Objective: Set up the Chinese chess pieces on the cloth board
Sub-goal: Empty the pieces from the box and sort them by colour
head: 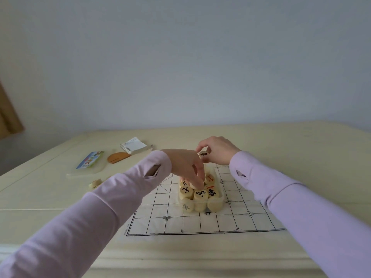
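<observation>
- I see the pieces (200, 194) as pale round discs with black or red characters on top, stacked in a clear box (217, 199).
- The box stands about mid-board (200, 223). The board is a white cloth with a black grid, lying flat on the cream table (301, 149).
- My right hand (218, 150) pinches one piece (203, 154), black-marked, between thumb and fingers, above the far end of the box.
- My left hand (186, 165) reaches down into the box, its fingertips (198, 184) among the top discs. I cannot tell whether they grasp one.
- My left sleeve (100, 197) crosses the board's left side and hides it. My right sleeve (301, 197) covers its right edge.
- Off the board to the left lie a lid (88, 165) with a colourful label, a brown disc (117, 157) and a spiral notebook (133, 146).
- Two loose pieces (95, 183) lie just beside my left sleeve.
- A tan curtain (8, 113) hangs at the left edge.
</observation>
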A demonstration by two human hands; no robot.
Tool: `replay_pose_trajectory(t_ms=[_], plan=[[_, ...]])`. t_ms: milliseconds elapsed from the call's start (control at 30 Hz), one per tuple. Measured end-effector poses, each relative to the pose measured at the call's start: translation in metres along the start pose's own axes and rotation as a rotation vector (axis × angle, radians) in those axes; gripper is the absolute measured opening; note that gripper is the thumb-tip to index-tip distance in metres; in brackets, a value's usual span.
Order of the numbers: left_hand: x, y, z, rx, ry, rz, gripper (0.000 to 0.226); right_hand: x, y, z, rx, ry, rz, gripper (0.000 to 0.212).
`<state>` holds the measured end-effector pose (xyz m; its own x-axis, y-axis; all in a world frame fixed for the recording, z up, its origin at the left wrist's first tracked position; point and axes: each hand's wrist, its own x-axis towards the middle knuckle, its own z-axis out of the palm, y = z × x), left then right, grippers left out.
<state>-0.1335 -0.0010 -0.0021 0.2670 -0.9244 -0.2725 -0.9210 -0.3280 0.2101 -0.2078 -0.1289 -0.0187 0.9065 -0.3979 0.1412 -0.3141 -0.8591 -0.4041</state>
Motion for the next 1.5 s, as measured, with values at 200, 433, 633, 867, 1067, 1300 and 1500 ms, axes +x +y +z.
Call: replay_pose_trajectory(t_ms=[200,433,633,867,1067,1300,1500], plan=[[-0.001,0.011,0.004,0.078,-0.066,0.048,0.031,-0.019,0.0,-0.015,0.084,-0.195,0.041,0.023],[-0.003,0.021,0.008,0.197,-0.039,0.118,0.029,-0.027,-0.01,-0.024,-0.082,-0.281,0.04,0.026],[0.002,0.013,0.007,0.137,0.058,0.073,0.026,-0.04,0.003,-0.032,-0.026,-0.211,0.125,0.024],[0.043,0.063,-0.003,-0.059,0.281,0.091,0.022,-0.062,0.066,-0.054,-0.068,-0.05,0.327,0.024],[0.107,0.12,0.018,-0.125,0.223,0.11,0.021,-0.081,0.121,-0.064,-0.129,-0.022,0.499,0.032],[0.156,0.154,0.038,-0.154,0.154,0.124,0.026,-0.094,0.167,-0.074,-0.138,-0.037,0.578,0.039],[0.172,0.16,0.035,-0.206,0.118,0.034,0.018,-0.092,0.185,-0.073,-0.091,-0.039,0.604,0.033]])
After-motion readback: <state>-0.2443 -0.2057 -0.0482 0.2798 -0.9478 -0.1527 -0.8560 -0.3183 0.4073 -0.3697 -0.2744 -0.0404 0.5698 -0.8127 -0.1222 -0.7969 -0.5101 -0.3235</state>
